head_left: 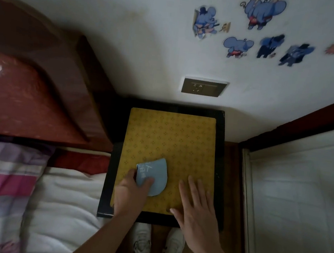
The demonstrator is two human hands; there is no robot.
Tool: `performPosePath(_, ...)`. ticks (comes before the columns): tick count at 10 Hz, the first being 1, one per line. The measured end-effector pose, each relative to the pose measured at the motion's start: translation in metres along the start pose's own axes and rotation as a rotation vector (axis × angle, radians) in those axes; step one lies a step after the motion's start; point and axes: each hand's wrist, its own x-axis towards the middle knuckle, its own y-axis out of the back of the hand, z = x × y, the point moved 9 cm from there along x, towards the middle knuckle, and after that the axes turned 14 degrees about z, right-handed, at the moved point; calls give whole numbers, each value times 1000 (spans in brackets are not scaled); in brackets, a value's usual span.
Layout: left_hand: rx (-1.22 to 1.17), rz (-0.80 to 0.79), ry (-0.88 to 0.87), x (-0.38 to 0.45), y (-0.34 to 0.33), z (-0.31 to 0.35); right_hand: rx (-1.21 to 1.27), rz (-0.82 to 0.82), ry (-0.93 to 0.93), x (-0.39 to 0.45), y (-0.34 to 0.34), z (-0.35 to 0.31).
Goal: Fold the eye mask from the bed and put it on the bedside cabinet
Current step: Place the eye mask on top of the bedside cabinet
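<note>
The light blue eye mask (156, 174), folded in half with white print on it, lies on the yellow patterned top of the black bedside cabinet (181, 140), near its front left. My left hand (133, 190) pinches the mask's left edge, thumb on top. To the right of the mask, my right hand (197, 206) hovers flat over the cabinet's front edge, fingers spread, holding nothing.
The bed (62, 208) with white sheet and a striped pillow (3, 182) lies to the left, under a reddish-brown headboard (32, 93). A wall socket (203, 87) sits above the cabinet. White panelling (297, 200) stands at the right. My shoes (158, 246) are below the cabinet.
</note>
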Motion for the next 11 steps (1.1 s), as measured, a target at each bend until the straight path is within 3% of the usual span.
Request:
performPosePath(1, 97, 10, -111, -9, 9, 3, -9, -10, -4, 0, 0, 0)
performPosePath(2, 254, 5, -533, -36, 18, 22, -8, -22, -10, 0, 1, 0)
performPosePath(3, 516, -149, -858, -68, 6, 19, -17, -24, -8, -1, 1, 1)
performPosePath(4, 646, -261, -896, -76, -4, 5, -22, -20, -3, -2, -1, 1)
performPosePath(8, 751, -335, -881, -45, -37, 25, -15, 17, -3, -2, -3, 3)
performPosePath(11, 769, -350, -904, -55, -10, 53, 29, -103, -14, 2, 18, -3)
